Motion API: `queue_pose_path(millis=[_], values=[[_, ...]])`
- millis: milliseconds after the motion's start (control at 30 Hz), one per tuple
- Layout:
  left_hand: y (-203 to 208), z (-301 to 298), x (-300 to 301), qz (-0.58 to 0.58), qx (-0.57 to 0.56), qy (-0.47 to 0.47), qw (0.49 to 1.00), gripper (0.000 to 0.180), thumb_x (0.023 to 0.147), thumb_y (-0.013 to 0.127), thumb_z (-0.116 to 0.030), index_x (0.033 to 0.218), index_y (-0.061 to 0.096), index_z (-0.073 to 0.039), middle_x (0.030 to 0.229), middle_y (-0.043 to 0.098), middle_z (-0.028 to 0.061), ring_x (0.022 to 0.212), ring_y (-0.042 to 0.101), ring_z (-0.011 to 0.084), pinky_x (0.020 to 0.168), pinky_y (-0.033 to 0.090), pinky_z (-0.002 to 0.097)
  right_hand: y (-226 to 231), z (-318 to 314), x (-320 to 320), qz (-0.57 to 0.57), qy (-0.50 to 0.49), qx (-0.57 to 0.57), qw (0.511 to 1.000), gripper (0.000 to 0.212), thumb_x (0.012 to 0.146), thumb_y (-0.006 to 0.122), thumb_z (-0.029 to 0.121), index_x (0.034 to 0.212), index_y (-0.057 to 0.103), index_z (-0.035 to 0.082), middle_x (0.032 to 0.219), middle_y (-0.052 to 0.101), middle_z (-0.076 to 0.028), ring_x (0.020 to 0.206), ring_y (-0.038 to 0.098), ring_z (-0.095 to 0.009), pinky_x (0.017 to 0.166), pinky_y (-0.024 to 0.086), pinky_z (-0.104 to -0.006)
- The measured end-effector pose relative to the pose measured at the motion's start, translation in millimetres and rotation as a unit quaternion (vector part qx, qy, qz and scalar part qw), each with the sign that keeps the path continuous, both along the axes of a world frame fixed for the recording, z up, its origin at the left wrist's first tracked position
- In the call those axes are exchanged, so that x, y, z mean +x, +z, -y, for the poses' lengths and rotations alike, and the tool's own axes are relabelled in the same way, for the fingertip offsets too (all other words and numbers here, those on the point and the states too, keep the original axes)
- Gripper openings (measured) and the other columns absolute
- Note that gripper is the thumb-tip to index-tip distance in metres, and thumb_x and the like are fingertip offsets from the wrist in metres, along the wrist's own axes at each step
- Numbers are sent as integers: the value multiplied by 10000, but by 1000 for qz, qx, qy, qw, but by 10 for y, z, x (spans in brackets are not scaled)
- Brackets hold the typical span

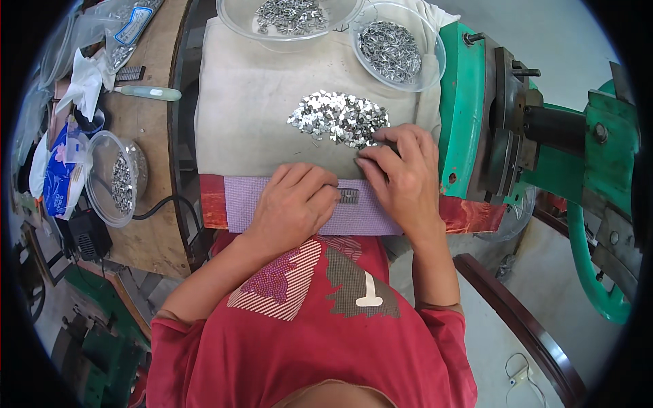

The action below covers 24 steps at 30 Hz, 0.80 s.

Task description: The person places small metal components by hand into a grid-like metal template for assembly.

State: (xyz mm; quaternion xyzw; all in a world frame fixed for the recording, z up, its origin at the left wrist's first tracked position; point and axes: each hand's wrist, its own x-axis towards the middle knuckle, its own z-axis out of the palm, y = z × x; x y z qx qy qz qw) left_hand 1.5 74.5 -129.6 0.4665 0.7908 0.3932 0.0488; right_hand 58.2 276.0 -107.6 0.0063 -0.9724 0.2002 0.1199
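Observation:
My left hand (294, 205) is closed, its fingertips on the end of a small dark slotted metal block (349, 196) above the purple checked cloth (248, 197). At the near right edge of a loose pile of small shiny metal pieces (333, 117), my right hand (406, 166) has its thumb and forefinger drawn close together. Whatever lies between those fingertips is too small to make out. Beneath the pile spreads a pale grey cloth (238, 115).
Two clear plastic tubs of metal parts, a larger bowl (235, 17) and a round tub (435, 64), stand beyond the pile. Green machinery (459, 115) rises at the right. On the wooden bench (153, 129) at left are a light-handled tool (153, 93) and another tub (102, 194).

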Motion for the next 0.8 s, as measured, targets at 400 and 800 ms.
queue_pose_path(millis=[400, 800], values=[[23, -45, 10, 46, -15, 9, 999, 205, 710, 811, -100, 854, 665, -97, 984, 644, 25, 902, 598, 239, 767, 440, 376, -5, 64, -43, 24, -46, -25, 998, 172, 724, 786, 87, 872, 701, 83, 1102, 625, -63, 1075, 562, -306, 893, 435, -445], [63, -63, 38, 50, -32, 13, 998, 241, 717, 798, -92, 915, 660, -85, 983, 638, 42, 890, 603, 255, 776, 453, 385, -15, 67, 45, 1, -19, -22, 1000, 187, 757, 740, 46, 921, 651, 52, 1148, 612, -85, 1150, 536, -332, 947, 415, -473]])
